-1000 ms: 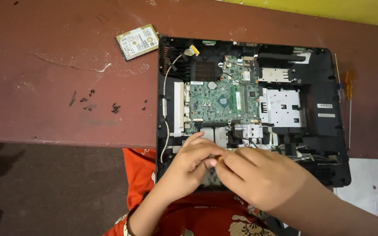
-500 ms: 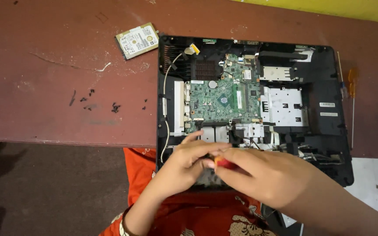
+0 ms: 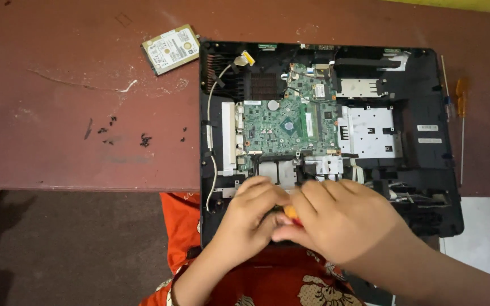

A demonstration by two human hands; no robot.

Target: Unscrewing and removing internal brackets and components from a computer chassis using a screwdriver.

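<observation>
An opened black laptop base point(image 3: 426, 170) lies on the reddish-brown table point(image 3: 58, 141), its near edge hanging over my lap. A green circuit board point(image 3: 282, 124) sits in its middle, with a silver metal plate point(image 3: 370, 133) to the right. My left hand point(image 3: 250, 218) and my right hand point(image 3: 338, 218) press together over the near edge of the base. Between their fingers a small orange and red tool handle point(image 3: 291, 214) shows; my right hand grips it and my left hand's fingertips touch it. The tool's tip is hidden.
A hard drive point(image 3: 171, 49) lies on the table left of the laptop's far corner. Several small dark screws point(image 3: 143, 139) are scattered mid-table. Two orange-handled screwdrivers point(image 3: 460, 105) lie right of the base. A grey cable point(image 3: 212, 113) runs along its left side.
Both hands stay bunched at the laptop's near edge. The orange and red handle, hidden a second ago, now shows between the fingers.
</observation>
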